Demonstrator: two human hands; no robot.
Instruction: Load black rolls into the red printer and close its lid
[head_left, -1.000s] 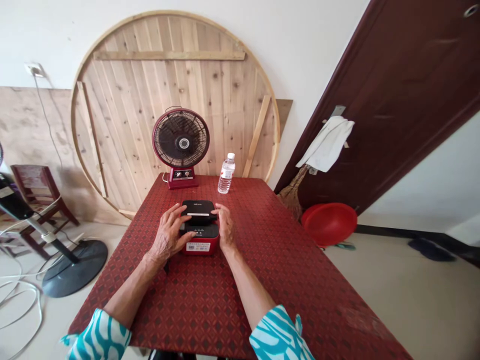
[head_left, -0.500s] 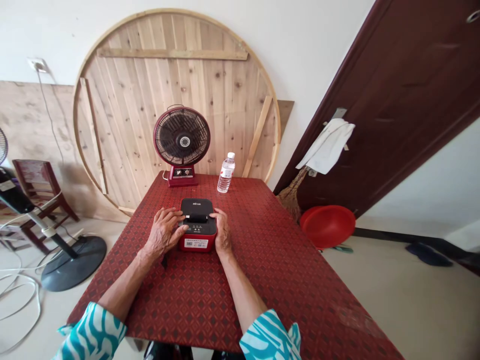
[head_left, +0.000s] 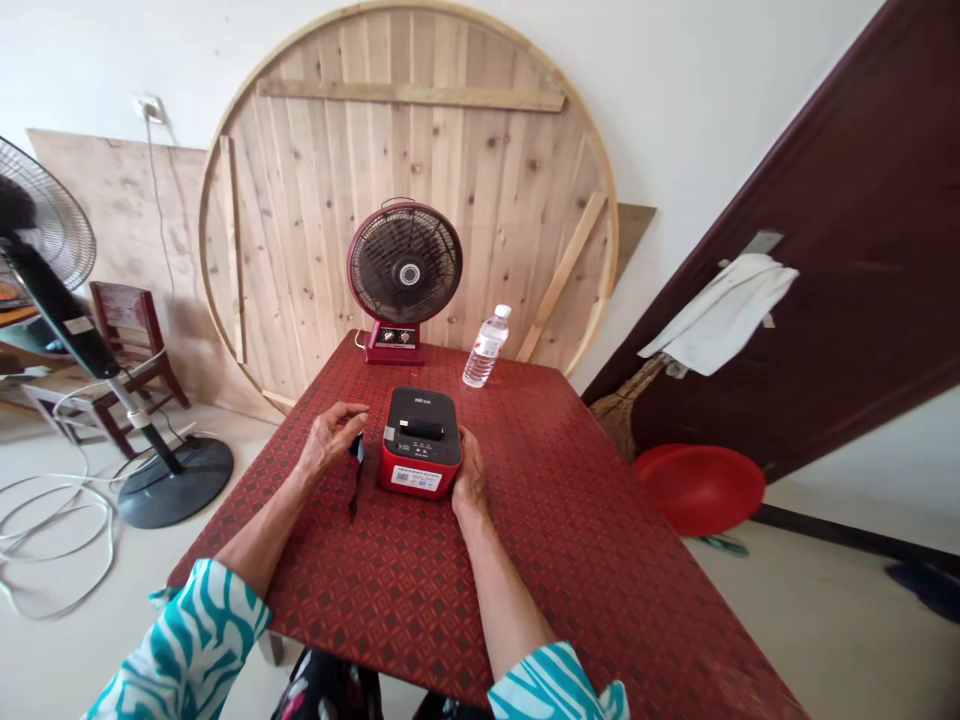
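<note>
OK, we've got the red box point(head_left: 422, 450) near the middle of the surface point(head_left: 570, 500), right in front of us, black top up. Its white label point(head_left: 416, 479) faces us, & a small black bar point(head_left: 424, 429) lies crosswise on top. Our R hand point(head_left: 470, 477) is against the box's R side, fingers stretched fwd & close together; tips partly hidden, so we can't tell if they grip. Our L hand point(head_left: 330, 437) is off the box, just to its L, fingers bent, thumb & index near each other. A dark strap point(head_left: 355, 492) shows right by those fingertips; can't tell whether we're pinching it. Farther back, a dark-red fan point(head_left: 405, 268) stands near the far edge w/ a clear bottle point(head_left: 484, 350) upright to its R. Behind that, a big round wood panel point(head_left: 480, 150) stands vs. the wall point(head_left: 675, 80). On the floor point(head_left: 795, 580) we see a pedestal fan point(head_left: 84, 325) to the L & a red basin point(head_left: 697, 490) to the R, by a dark door point(head_left: 862, 270) w/ a white cloth point(head_left: 724, 312) hung on it.
</note>
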